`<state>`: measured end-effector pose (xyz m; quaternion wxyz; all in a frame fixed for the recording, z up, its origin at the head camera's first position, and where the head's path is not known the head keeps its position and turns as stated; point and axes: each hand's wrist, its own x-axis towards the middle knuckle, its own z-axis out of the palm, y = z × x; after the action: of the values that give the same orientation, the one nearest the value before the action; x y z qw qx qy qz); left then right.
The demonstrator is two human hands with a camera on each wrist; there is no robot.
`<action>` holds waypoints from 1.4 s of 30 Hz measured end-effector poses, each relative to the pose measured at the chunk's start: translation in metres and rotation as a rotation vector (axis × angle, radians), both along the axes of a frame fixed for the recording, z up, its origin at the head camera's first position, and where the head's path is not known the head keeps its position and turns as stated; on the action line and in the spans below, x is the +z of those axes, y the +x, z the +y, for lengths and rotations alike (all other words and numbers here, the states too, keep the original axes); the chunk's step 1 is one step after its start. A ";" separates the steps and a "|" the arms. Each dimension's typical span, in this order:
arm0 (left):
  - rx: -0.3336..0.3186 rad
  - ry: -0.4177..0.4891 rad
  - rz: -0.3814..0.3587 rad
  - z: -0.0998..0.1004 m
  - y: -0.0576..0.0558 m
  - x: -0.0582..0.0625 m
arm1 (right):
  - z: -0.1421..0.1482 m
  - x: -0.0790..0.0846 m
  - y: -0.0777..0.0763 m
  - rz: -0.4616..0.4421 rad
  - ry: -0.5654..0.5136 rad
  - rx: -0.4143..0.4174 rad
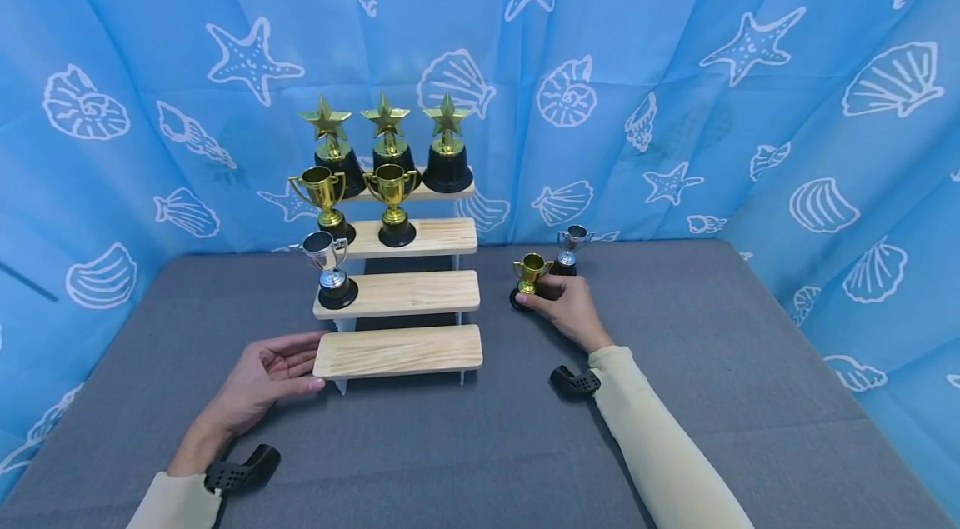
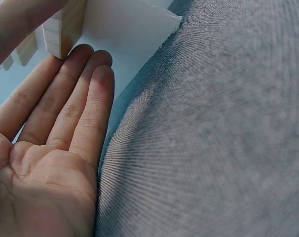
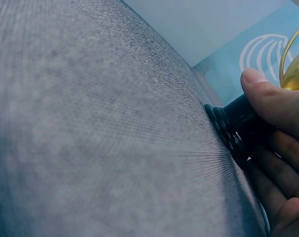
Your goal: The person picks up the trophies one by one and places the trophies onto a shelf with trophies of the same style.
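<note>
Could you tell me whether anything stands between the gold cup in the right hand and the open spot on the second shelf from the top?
Nothing visible does: the right hand grips the gold cup on the table, and the grey cloth and the shelf's right end are bare.

No readable text, labels, brands or numbers in any view.

The blue backdrop (image 1: pixel 675 96), from nine o'clock round to three o'clock in the head view, carries only white drawings of shells and starfish, no letters. The gold star trophies (image 1: pixel 387 133) at twelve o'clock on the wooden stepped stand (image 1: pixel 405 293) have plain black bases with no plate or engraving that can be made out; the gold cup trophies (image 1: pixel 392 204) and silver cup trophy (image 1: pixel 330 266) below them are likewise bare. The wrist views show grey cloth (image 2: pixel 213 148) and skin, with no markings.
</note>
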<state>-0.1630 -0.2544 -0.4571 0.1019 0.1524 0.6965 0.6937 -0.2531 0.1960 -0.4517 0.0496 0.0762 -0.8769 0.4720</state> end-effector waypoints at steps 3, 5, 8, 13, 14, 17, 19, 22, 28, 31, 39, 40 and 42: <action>0.006 -0.011 -0.007 0.000 0.000 0.000 | 0.001 0.001 0.000 0.006 0.002 0.001; 0.010 -0.017 -0.012 0.000 0.000 -0.001 | 0.001 0.002 0.000 0.006 0.000 -0.001; 0.016 -0.025 -0.020 0.000 -0.001 -0.001 | 0.001 0.005 0.001 -0.010 -0.016 -0.007; 0.024 -0.038 -0.021 0.001 -0.001 0.000 | 0.001 0.012 0.002 -0.024 -0.038 -0.014; 0.025 -0.039 -0.020 0.001 -0.001 0.000 | 0.001 0.014 0.002 -0.017 -0.034 -0.014; 0.021 -0.035 -0.017 0.001 -0.001 0.000 | 0.001 0.019 0.002 0.004 -0.026 -0.013; 0.017 -0.026 -0.013 0.001 -0.001 0.000 | 0.001 0.024 0.003 0.021 -0.027 -0.015; 0.009 -0.011 -0.004 0.000 -0.001 0.000 | 0.001 0.030 0.004 0.041 -0.046 -0.018; 0.002 0.005 -0.003 0.000 -0.001 -0.001 | -0.001 0.046 0.010 0.088 -0.093 0.002; 0.007 -0.005 -0.007 0.000 -0.001 -0.001 | -0.002 0.052 0.012 0.106 -0.118 0.017; 0.010 -0.004 -0.005 0.000 -0.001 0.000 | -0.007 0.070 0.021 0.105 -0.127 0.015; 0.010 -0.005 -0.003 0.000 -0.001 0.000 | -0.008 0.072 0.022 0.105 -0.129 0.015; 0.011 -0.006 -0.003 0.000 0.000 0.000 | -0.009 0.077 0.025 0.107 -0.129 0.010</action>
<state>-0.1634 -0.2542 -0.4573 0.0994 0.1473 0.6993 0.6924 -0.2285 0.1866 -0.3750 0.0990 0.1025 -0.8403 0.5231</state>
